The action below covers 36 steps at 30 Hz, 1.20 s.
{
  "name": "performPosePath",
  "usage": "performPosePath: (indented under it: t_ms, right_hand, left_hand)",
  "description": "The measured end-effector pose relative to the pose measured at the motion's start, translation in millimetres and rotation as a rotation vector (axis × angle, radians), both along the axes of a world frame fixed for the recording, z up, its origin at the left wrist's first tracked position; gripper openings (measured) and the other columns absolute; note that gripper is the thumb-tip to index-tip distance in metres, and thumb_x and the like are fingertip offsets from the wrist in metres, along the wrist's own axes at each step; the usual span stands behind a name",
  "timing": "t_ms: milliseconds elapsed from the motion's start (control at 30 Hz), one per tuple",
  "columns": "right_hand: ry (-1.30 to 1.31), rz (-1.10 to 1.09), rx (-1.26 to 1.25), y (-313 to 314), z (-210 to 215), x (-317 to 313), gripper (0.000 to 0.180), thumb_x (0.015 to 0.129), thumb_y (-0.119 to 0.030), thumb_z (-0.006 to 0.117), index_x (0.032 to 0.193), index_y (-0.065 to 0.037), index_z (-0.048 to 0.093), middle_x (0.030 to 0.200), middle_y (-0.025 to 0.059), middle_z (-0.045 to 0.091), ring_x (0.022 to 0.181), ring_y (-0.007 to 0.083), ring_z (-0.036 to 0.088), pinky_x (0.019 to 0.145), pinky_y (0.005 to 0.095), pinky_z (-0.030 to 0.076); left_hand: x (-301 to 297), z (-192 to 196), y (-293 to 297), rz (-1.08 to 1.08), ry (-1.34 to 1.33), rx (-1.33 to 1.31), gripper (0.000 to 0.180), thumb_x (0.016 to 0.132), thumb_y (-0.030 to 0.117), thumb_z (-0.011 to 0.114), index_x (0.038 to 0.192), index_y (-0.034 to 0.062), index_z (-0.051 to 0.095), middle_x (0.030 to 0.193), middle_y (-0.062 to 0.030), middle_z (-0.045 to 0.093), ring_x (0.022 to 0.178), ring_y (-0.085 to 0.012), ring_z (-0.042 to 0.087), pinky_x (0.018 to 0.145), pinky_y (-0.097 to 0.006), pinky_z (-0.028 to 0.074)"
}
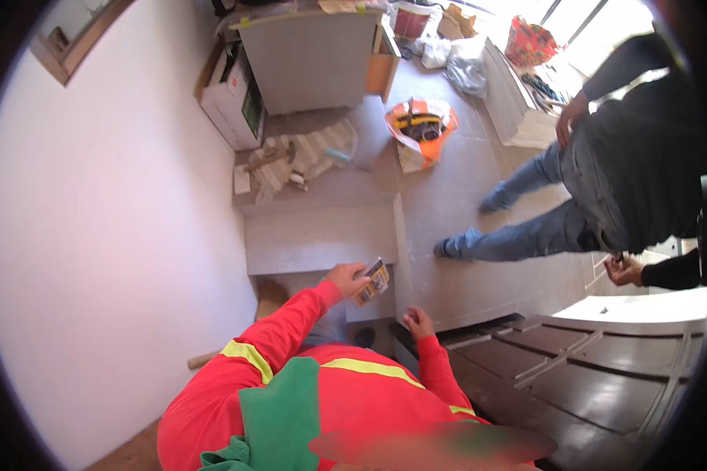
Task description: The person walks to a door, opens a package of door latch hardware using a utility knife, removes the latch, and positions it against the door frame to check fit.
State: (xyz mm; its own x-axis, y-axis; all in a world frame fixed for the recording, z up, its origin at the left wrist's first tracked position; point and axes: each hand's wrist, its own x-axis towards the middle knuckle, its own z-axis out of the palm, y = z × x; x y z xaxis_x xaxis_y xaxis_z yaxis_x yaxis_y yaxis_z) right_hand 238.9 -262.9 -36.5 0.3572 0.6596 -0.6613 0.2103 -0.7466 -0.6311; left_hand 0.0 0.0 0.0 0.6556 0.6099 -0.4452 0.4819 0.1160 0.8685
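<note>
Red-green shirt [369,390] foremost; left hand [344,280] stretched forward, pinching flat package [374,282]; right hand [419,323] loosely curled, contents unclear.

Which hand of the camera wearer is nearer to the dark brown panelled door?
Right. The right hand is close to the left end of the brown door; the left hand is farther away to the left, holding a yellow-and-black package.
</note>
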Motion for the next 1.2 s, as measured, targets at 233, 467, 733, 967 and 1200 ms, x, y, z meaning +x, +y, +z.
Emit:
performPosePath:
  t_ms: [233,467,733,967,1200]
  right_hand:
    - [0.109,0.082,-0.228,78.3,94.3,-32.2,0.041,0.085,-0.029,0.074,0.119,-0.008,0.065,0.096,0.0124,0.072,0.09,0.0247,0.069,0.083,0.0371,0.053]
    - [-0.102,-0.055,0.001,168.1,111.0,43.5,0.03,0.091,-0.015,0.066,0.119,-0.004,0.065,0.089,0.0084,0.071,0.076,0.0148,0.066,0.073,0.0311,0.052]
    - [-0.085,0.204,0.11,318.7,155.1,102.6,0.024,0.089,-0.019,0.07,0.11,-0.009,0.069,0.091,0.0073,0.068,0.081,0.0174,0.065,0.073,0.0321,0.053]
    - [-0.009,0.818,0.227,410.5,234.2,137.6,0.024,0.085,-0.03,0.067,0.101,-0.014,0.071,0.1,0.0106,0.067,0.088,0.033,0.066,0.081,0.0442,0.053]
    - [0.328,0.602,-0.111,458.2,271.3,170.3,0.023,0.09,-0.028,0.06,0.101,-0.009,0.068,0.097,0.0152,0.069,0.092,0.0319,0.066,0.082,0.0428,0.051]
  left_hand:
    - [-61.4,44.6,142.5,0.075,0.106,0.06,0.037,0.084,0.035,0.072,0.104,0.0046,0.068,0.083,-0.0132,0.069,0.074,-0.0214,0.065,0.069,-0.035,0.051]
    - [-69.3,69.0,221.9,0.104,0.243,0.137,0.03,0.084,0.029,0.073,0.099,0.0039,0.066,0.082,-0.0131,0.067,0.07,-0.0234,0.063,0.067,-0.035,0.05]
    - [-9.6,43.6,330.6,0.119,0.231,0.194,0.029,0.081,0.025,0.074,0.098,0.0031,0.065,0.082,-0.0146,0.067,0.071,-0.0273,0.064,0.068,-0.036,0.05]
    - [36.8,104.8,410.3,0.122,0.405,0.131,0.025,0.081,0.021,0.074,0.096,0.0035,0.066,0.079,-0.0142,0.066,0.069,-0.0252,0.064,0.068,-0.035,0.051]
    - [77.3,153.5,455.1,0.211,0.336,0.108,0.023,0.082,0.021,0.073,0.095,0.0034,0.065,0.078,-0.0151,0.066,0.066,-0.0263,0.062,0.065,-0.036,0.05]
